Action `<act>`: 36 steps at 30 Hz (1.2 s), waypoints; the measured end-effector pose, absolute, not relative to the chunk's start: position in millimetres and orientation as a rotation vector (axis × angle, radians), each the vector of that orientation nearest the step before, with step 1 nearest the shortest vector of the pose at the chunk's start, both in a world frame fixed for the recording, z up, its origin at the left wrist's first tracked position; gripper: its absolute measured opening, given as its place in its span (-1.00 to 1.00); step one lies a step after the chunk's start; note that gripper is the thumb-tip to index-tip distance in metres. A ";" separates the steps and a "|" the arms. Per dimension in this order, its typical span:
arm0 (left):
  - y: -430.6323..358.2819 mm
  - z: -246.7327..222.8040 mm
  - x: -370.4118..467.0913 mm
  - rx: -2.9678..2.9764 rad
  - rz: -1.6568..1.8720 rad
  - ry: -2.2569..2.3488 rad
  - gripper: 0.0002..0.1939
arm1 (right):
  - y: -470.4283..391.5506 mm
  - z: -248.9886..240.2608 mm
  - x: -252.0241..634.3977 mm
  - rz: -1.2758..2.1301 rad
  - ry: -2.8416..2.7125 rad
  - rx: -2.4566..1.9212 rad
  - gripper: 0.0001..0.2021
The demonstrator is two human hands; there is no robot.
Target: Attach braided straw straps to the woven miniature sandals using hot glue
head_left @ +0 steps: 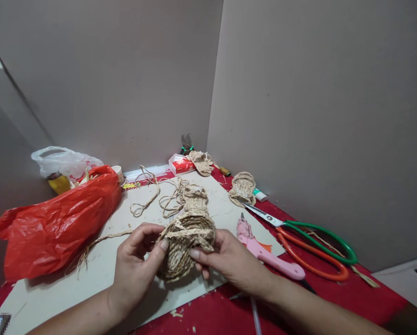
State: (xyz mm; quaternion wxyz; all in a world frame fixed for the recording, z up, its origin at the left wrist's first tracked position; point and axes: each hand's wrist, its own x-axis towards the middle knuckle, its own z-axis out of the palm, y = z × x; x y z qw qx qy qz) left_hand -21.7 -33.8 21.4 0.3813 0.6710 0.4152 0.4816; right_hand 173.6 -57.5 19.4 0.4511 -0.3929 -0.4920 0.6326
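Observation:
Between my two hands is a straw sandal (180, 260) of coiled braided cord, with plaited straps crossing over its top. My left hand (138, 265) pinches its left edge between thumb and fingers. On the right edge, my right hand (225, 260) grips it, thumb on top and fingers beneath. Just behind it, another woven straw piece (196, 200) lies on the pale board (124, 274). Loose braided straw cord (166, 202) curls beside that piece. Close to my right hand lies a pink hot glue gun (260, 251), its nozzle pointing away from me.
Large scissors (281, 225) with green and orange handles lie at right. More woven straw pieces (243, 186) sit farther back, near pliers (186, 143) and a red-and-white packet (182, 164). A red plastic bag (62, 228) fills the left side. Grey walls (281, 93) enclose the red-covered table (201, 311).

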 end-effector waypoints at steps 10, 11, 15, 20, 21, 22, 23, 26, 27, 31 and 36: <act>-28.5 39.5 -21.0 1.372 0.998 0.980 -0.85 | -57.4 22.1 177.1 1.610 -1.215 -0.963 -0.66; -28.3 40.4 -20.9 1.355 0.988 0.970 -0.85 | -57.2 21.9 177.1 1.614 -1.212 -0.961 -0.66; -27.8 40.1 -20.8 1.310 0.970 0.960 -0.87 | -57.1 20.9 176.6 1.620 -1.219 -0.953 -0.65; -28.2 37.1 -20.6 1.206 0.961 0.936 -0.85 | -58.4 18.2 176.3 1.569 -1.309 -0.971 -0.63; -28.5 36.5 -20.5 1.181 0.962 0.925 -0.84 | -58.7 18.0 176.1 1.555 -1.327 -0.981 -0.63; -28.9 36.0 -20.2 1.159 0.966 0.916 -0.83 | -58.9 18.1 175.8 1.543 -1.340 -0.989 -0.62; -29.2 35.6 -19.9 1.144 0.970 0.914 -0.82 | -59.0 18.2 175.3 1.533 -1.349 -0.995 -0.62; -30.6 34.9 -17.8 1.129 0.991 0.926 -0.82 | -59.2 19.0 172.9 1.530 -1.339 -1.005 -0.61; -31.3 35.0 -16.8 1.124 1.003 0.922 -0.83 | -59.3 19.4 171.9 1.536 -1.328 -1.006 -0.61; -34.4 36.1 -13.4 1.105 1.046 0.878 -0.85 | -60.1 22.9 169.7 1.544 -1.285 -0.982 -0.62; -35.3 35.3 -12.3 1.072 1.059 0.913 -0.79 | -59.8 27.4 172.5 1.553 -1.280 -0.976 -0.65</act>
